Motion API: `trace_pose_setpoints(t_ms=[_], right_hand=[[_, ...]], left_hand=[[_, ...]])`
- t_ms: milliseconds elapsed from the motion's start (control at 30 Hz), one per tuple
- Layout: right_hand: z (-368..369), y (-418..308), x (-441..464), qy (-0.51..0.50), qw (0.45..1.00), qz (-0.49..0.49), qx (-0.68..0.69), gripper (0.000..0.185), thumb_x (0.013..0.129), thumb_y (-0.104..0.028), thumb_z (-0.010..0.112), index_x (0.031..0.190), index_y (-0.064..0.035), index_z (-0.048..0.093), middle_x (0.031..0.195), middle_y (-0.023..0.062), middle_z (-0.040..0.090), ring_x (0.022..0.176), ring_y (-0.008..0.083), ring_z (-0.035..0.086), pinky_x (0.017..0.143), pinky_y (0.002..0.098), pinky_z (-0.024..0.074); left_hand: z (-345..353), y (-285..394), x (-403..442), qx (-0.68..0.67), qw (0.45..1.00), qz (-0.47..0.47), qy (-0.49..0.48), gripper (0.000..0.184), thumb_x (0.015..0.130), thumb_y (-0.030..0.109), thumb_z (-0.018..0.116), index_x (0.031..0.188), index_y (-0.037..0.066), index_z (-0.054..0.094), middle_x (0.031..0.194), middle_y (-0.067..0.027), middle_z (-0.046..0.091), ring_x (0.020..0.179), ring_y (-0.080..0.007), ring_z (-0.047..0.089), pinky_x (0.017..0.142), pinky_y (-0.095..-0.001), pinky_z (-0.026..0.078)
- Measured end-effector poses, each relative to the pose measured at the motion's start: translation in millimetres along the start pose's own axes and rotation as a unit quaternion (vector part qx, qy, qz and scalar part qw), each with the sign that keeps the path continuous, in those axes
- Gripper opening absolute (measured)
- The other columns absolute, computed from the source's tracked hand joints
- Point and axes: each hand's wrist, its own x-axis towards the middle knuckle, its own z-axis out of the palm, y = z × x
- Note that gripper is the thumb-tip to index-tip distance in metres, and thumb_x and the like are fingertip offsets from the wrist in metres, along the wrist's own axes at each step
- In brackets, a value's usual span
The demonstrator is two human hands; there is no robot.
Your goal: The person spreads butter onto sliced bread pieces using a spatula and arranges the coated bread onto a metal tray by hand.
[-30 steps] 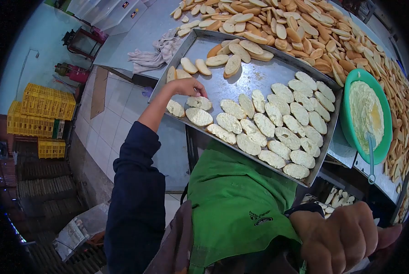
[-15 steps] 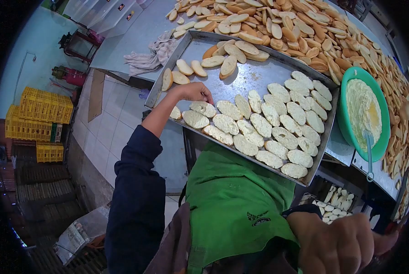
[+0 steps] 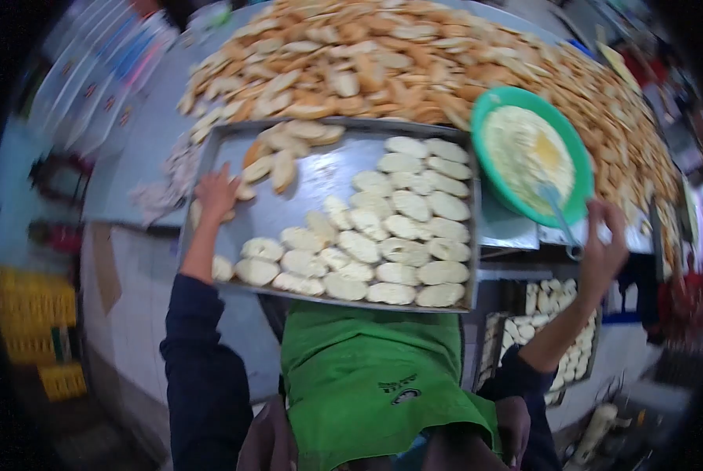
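Right hand (image 3: 604,250) has risen to the spoon (image 3: 559,210) in the green bowl (image 3: 481,159). Bread pile (image 3: 359,74) borders the far side of the tray (image 3: 312,202); coated slices (image 3: 359,246) cover its right. Right hand: partly curled, contact indeterminable. Left hand (image 3: 216,195): fingers spread beside uncoated slices (image 3: 283,171); grip indeterminable.

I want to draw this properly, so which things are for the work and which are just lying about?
Seem to be for the work:
metal tray by the left hand
spread-topped slices and plain slices in it
bread heap
green bowl of creamy spread
utensil by the right hand

Probably just lying about:
crumpled cloth
yellow crates
clear plastic boxes
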Motion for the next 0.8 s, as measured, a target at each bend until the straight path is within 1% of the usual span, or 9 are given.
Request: trace_pose_setpoints(t_ms=[67, 200, 300, 467, 533, 567, 633, 733, 800], right_hand=[[3, 28, 9, -0.055, 0.985, -0.053, -0.152, 0.03, 0.081, -0.029, 0.057, 0.084, 0.0005, 0.06, 0.082, 0.0153, 0.059, 0.077, 0.0287, 0.055, 0.07, 0.0375, 0.0423], [12, 31, 14, -0.256, 0.952, 0.1, -0.136, 0.035, 0.079, -0.034, 0.058, 0.089, -0.0007, 0.061, 0.081, 0.0165, 0.06, 0.076, 0.0309, 0.058, 0.067, 0.0388, 0.0443], [17, 21, 15, -0.291, 0.93, 0.09, -0.208, 0.033, 0.071, -0.031, 0.065, 0.083, -0.0009, 0.059, 0.081, 0.0166, 0.061, 0.077, 0.0304, 0.059, 0.068, 0.0393, 0.0452], [30, 49, 11, -0.359, 0.883, 0.032, -0.301, 0.021, 0.066, -0.015, 0.067, 0.082, -0.0036, 0.06, 0.083, 0.0147, 0.061, 0.081, 0.0302, 0.058, 0.071, 0.0392, 0.0457], [17, 49, 11, -0.318, 0.91, 0.054, -0.26, 0.019, 0.067, -0.011, 0.064, 0.085, -0.0053, 0.061, 0.083, 0.0139, 0.061, 0.081, 0.0303, 0.058, 0.071, 0.039, 0.0457], [10, 47, 13, -0.278, 0.933, 0.075, -0.217, 0.02, 0.068, -0.008, 0.061, 0.088, -0.007, 0.062, 0.083, 0.0131, 0.06, 0.08, 0.0304, 0.058, 0.07, 0.0388, 0.0457], [-3, 36, 20, -0.253, 0.939, 0.064, -0.224, 0.021, 0.069, -0.005, 0.059, 0.09, -0.008, 0.063, 0.083, 0.0127, 0.06, 0.079, 0.0303, 0.058, 0.07, 0.0389, 0.0457], [5, 24, 19, -0.174, 0.955, 0.03, -0.236, 0.022, 0.071, -0.001, 0.052, 0.088, -0.0091, 0.064, 0.082, 0.0107, 0.059, 0.076, 0.0287, 0.058, 0.068, 0.0376, 0.046], [24, 27, 19, -0.126, 0.959, -0.029, -0.252, 0.019, 0.071, -0.002, 0.051, 0.084, -0.0086, 0.064, 0.079, 0.0087, 0.059, 0.074, 0.0259, 0.059, 0.066, 0.0355, 0.0464]], left_hand=[[-9, 8, 1, -0.016, 0.999, -0.003, -0.042, 0.055, 0.077, 0.039, 0.055, 0.125, 0.02, 0.037, 0.11, -0.0116, 0.053, 0.105, -0.0312, 0.046, 0.085, -0.0544, 0.03], [-22, 19, 2, -0.111, 0.991, -0.045, -0.051, 0.058, 0.072, 0.028, 0.065, 0.122, 0.016, 0.038, 0.108, -0.0108, 0.054, 0.103, -0.0291, 0.049, 0.085, -0.0556, 0.029], [-14, -2, 8, -0.242, 0.969, -0.048, 0.03, 0.049, 0.068, 0.012, 0.068, 0.111, 0.006, 0.047, 0.09, -0.0104, 0.058, 0.085, -0.0227, 0.056, 0.073, -0.0354, 0.044], [-48, -7, -10, -0.441, 0.885, -0.073, 0.129, 0.031, 0.076, 0.009, 0.06, 0.105, 0.003, 0.049, 0.088, -0.005, 0.056, 0.084, -0.0162, 0.055, 0.074, -0.0298, 0.045], [-73, -1, -30, -0.795, 0.584, -0.142, 0.085, 0.032, 0.083, 0.011, 0.053, 0.113, 0.003, 0.043, 0.1, -0.0084, 0.055, 0.086, -0.0165, 0.055, 0.074, -0.0304, 0.047], [-83, -3, -42, -0.795, 0.584, -0.143, 0.085, 0.032, 0.083, 0.011, 0.053, 0.113, 0.003, 0.043, 0.1, -0.0084, 0.055, 0.086, -0.0165, 0.055, 0.074, -0.0304, 0.047], [-96, -8, -69, -0.907, 0.388, -0.159, -0.046, 0.03, 0.089, 0.013, 0.045, 0.116, 0.002, 0.038, 0.108, -0.012, 0.051, 0.09, -0.0187, 0.054, 0.078, -0.0325, 0.048], [-95, -1, -99, -0.946, 0.275, -0.142, -0.099, 0.034, 0.091, 0.016, 0.039, 0.12, -0.001, 0.033, 0.115, -0.0162, 0.046, 0.099, -0.0243, 0.051, 0.088, -0.0394, 0.044], [-110, 23, -116, -0.951, 0.251, -0.139, -0.118, 0.036, 0.092, 0.016, 0.037, 0.122, -0.002, 0.03, 0.119, -0.0176, 0.043, 0.105, -0.0268, 0.047, 0.092, -0.0433, 0.04]])
